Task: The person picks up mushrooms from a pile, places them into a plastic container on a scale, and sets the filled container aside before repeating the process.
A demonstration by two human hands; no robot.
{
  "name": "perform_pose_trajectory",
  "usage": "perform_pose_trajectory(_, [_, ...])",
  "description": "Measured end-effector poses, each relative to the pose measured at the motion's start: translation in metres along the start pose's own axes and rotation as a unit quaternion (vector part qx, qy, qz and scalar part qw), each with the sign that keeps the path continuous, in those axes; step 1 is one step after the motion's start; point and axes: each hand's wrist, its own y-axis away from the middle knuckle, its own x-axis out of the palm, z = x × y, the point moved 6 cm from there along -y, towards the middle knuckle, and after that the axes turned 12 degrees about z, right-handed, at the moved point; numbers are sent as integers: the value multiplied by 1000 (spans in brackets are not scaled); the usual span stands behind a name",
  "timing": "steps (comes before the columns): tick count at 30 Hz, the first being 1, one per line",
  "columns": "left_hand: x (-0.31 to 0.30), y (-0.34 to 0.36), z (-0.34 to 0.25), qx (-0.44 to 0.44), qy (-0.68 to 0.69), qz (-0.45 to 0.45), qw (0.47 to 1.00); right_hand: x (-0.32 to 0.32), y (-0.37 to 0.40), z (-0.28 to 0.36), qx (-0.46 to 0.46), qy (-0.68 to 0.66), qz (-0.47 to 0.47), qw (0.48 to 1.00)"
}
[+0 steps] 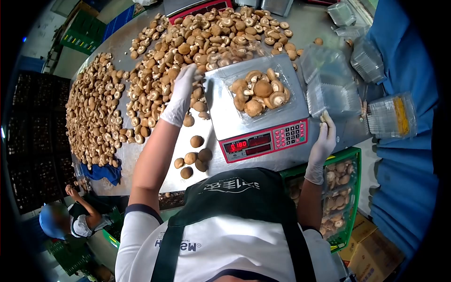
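Trayed mushrooms sit on a scale, apparently for weighing, left hand at the pile, right hand at a box, grips unclear.

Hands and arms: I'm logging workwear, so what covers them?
The left hand and right hand wear thin, whitish gloves that end past the wrist. The forearms are bare up to short white sleeves with dark edging. No marking shows on either glove.

Metal table bears mushrooms, scale and clear containers.
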Motion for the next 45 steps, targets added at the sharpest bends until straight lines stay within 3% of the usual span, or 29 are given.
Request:
perform_pose_trajectory(3, [36, -19, 8, -157, 78, 99, 980, 8, 0, 12, 2, -6, 13, 1000])
perform_pose_trajectory(4, [43, -25, 5, -151, 61, 88, 983, 13, -1, 16, 2, -10, 20, 1000])
perform_pose_trajectory(7, [62, -23, -25, -23, 204, 125, 971, 24, -7, 27, -15, -70, 41, 997])
perform_pose_trajectory(9, [63, -7, -37, 70, 162, 197, 964, 29, -12, 37, -29, -101, 59, 993])
perform_pose_trajectory(11, [74, 38, -48, 138, -155, 230, 951, 36, -16, 40, -33, -158, 90, 983])
perform_pose_trajectory(12, [76, 56, -45, 208, -312, 160, 913, 42, -17, 44, -35, -138, 104, 984])
perform_pose_trajectory(13, [82, 75, -35, 271, -456, 82, 843, 50, -18, 41, -32, -164, 122, 978])
perform_pose_trajectory(15, [77, 91, 0, 179, -375, 58, 908, 69, -20, 31, -24, -80, 158, 984])
perform_pose_trajectory(17, [76, 92, 34, 26, -186, 129, 974, 80, -23, 18, 15, 37, 172, 984])
perform_pose_trajectory(20, [82, 91, 60, -55, 18, 162, 985, 88, -30, 9, 96, -84, 161, 979])
perform_pose_trajectory(24, [95, 94, 63, -8, 22, 165, 986, 86, -39, -2, 204, -200, 198, 938])
perform_pose_trajectory(29, [91, 104, 60, -65, 11, 131, 989, 84, -34, 2, 263, -296, 262, 880])
perform_pose_trajectory(35, [89, 107, 57, -74, 17, 125, 989, 87, -25, 8, 289, -222, 296, 883])
perform_pose_trajectory(41, [92, 105, 59, -58, 89, 137, 985, 90, -29, -6, 244, -168, 313, 902])
perform_pose_trajectory(45, [86, 109, 57, -83, 65, 156, 982, 84, -22, 3, 253, -202, 273, 906])
